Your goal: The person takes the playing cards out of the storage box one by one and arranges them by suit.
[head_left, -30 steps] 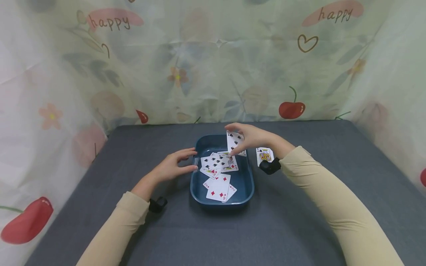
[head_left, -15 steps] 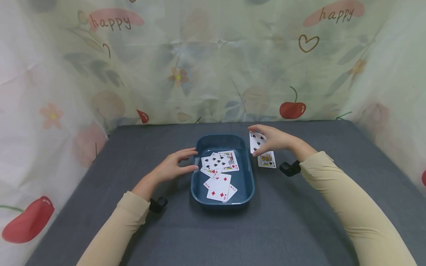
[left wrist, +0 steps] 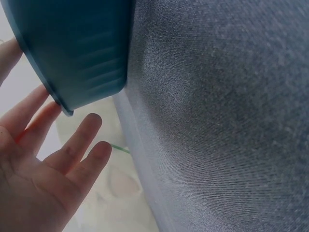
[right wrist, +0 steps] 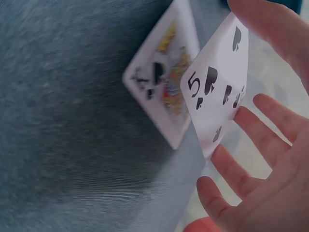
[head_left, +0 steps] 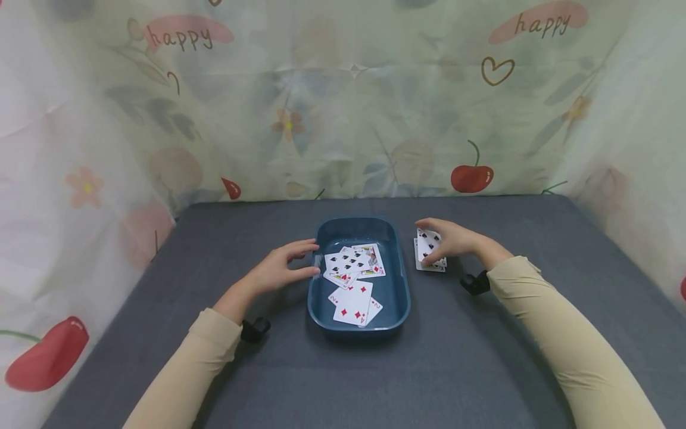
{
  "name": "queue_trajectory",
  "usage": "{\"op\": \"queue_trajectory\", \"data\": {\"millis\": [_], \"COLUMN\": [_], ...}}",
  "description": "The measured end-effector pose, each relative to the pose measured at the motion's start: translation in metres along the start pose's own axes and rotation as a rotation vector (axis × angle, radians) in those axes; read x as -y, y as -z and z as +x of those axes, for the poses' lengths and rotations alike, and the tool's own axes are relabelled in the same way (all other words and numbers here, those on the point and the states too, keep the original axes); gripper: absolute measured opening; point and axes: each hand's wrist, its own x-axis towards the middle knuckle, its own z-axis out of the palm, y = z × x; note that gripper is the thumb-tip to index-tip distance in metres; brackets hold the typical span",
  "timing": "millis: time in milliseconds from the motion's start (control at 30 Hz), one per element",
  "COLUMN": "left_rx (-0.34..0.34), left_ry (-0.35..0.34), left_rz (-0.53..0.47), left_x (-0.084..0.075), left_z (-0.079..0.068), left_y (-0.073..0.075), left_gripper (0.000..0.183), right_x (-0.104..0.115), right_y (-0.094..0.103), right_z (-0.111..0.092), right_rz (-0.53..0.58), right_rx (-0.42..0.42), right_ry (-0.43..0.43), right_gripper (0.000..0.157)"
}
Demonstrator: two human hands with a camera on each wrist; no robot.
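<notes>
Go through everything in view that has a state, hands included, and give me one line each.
Five of spades: face showing, tilted, held at its edges
Spade face card: face up on the table, partly hidden in the head view
Blue tray: upright, holding cards
Cards in the tray: loose, face up, overlapping
Right hand: gripping the five of spades
Left hand: fingers at the tray's rim

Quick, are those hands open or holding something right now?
Left hand: open, touching the blue tray.
Right hand: holding the five of spades.
</notes>
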Motion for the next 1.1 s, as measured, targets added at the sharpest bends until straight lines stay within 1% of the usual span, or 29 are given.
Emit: {"op": "queue_trajectory", "data": {"millis": [300, 500, 933, 1100], "left_rx": [0.001, -0.002, -0.008, -0.008], "left_ry": [-0.001, -0.004, 0.005, 0.004], "left_rz": [-0.009, -0.002, -0.003, -0.011], "left_x": [0.001, 0.001, 0.0, -0.001], "left_z": [0.0, 0.0, 0.0, -0.001], "left_y": [-0.001, -0.001, -0.002, -0.001], "left_gripper": [0.063, 0.063, 0.062, 0.063], "right_x": [-0.01, -0.013, -0.013, -0.009], "right_y": [-0.012, -0.016, -0.017, -0.013], "right_z": [0.004, 0.006, 0.007, 0.007], "right_rz": [0.007, 0.014, 0.034, 0.021], "right_rx": [0.005, -0.005, 0.007, -0.01], "right_ry": [-0.003, 0.009, -0.027, -0.048], "right_gripper": [0.088, 0.088, 0.09, 0.09]}}
